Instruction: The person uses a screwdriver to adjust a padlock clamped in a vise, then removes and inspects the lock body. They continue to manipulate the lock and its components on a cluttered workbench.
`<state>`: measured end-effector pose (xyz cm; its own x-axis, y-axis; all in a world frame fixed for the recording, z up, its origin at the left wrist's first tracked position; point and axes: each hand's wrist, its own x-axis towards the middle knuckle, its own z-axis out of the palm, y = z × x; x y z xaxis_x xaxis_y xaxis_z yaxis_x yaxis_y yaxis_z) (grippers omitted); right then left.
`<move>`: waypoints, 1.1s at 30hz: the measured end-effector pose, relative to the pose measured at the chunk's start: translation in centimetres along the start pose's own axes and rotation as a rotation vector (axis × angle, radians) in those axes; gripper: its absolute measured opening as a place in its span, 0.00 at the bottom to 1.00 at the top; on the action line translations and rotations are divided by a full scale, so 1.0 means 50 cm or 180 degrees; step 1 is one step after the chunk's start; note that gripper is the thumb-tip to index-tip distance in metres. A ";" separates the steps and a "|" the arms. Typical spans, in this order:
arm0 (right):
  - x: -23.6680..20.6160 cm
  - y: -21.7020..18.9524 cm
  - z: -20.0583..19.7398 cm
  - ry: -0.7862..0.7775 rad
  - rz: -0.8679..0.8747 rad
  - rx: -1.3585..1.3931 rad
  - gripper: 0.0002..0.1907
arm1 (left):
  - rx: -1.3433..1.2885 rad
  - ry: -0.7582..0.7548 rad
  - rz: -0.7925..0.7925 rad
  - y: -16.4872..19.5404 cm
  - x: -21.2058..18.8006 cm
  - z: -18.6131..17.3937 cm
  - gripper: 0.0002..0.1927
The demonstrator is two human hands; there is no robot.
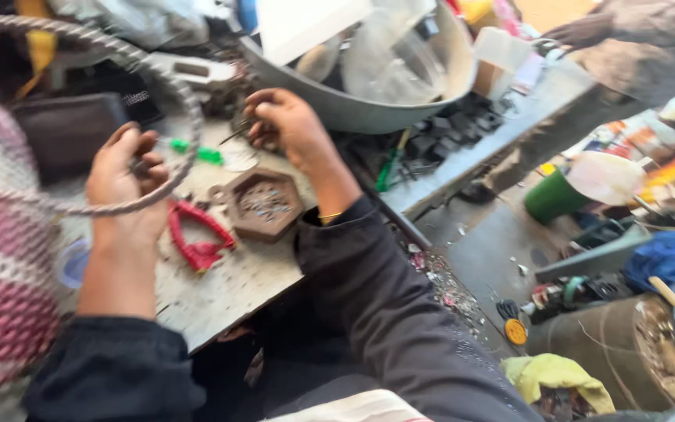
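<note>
Your left hand pinches a small dark part beside the twisted ring, your right hand grips thin tweezers beyond the hexagonal tray.

Cluttered small repair or craft workshop.
Scarred worktable strewn with red-handled pliers, a hexagonal parts tray, a green screwdriver, scrap littering the floor.

We have one view only: head camera, looking steeply down and slightly left at the workbench from close range (frame tilted, motion-blurred); the bench's near edge and the floor beyond fill the right.
</note>
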<state>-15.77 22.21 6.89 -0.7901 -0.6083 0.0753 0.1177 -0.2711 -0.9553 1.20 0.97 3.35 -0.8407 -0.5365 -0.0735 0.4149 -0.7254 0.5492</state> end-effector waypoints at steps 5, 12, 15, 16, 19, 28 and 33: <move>0.011 0.021 -0.022 -0.0410 -0.0073 -0.0389 0.09 | -0.0371 0.0241 0.0026 0.006 -0.005 -0.005 0.07; 0.008 0.010 -0.036 -0.0576 0.0152 -0.0449 0.09 | -0.0436 0.0244 0.0019 0.002 -0.005 0.002 0.07; 0.007 0.004 -0.031 -0.0231 0.0027 -0.1092 0.12 | -0.0478 0.0207 -0.0024 -0.001 -0.003 -0.001 0.07; 0.005 0.003 -0.028 -0.0316 0.0040 -0.0954 0.11 | -0.0483 0.0222 -0.0030 -0.002 -0.002 -0.002 0.07; -0.002 -0.011 -0.017 -0.0399 -0.0031 -0.0823 0.11 | -0.0541 0.0200 -0.0049 -0.004 0.006 -0.005 0.06; -0.058 -0.056 0.132 -0.1282 -0.1275 -0.1039 0.16 | 0.0250 -0.0418 0.0315 -0.059 0.031 0.007 0.11; -0.024 -0.037 0.242 -0.2141 -0.1999 -0.2066 0.24 | -0.0997 0.0184 0.0023 -0.052 0.058 0.007 0.12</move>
<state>-7.77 14.39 12.03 -0.0912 -0.8324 0.5466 -0.6770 -0.3507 -0.6470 -2.42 1.46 2.02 -0.8198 -0.5593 -0.1227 0.5154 -0.8142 0.2675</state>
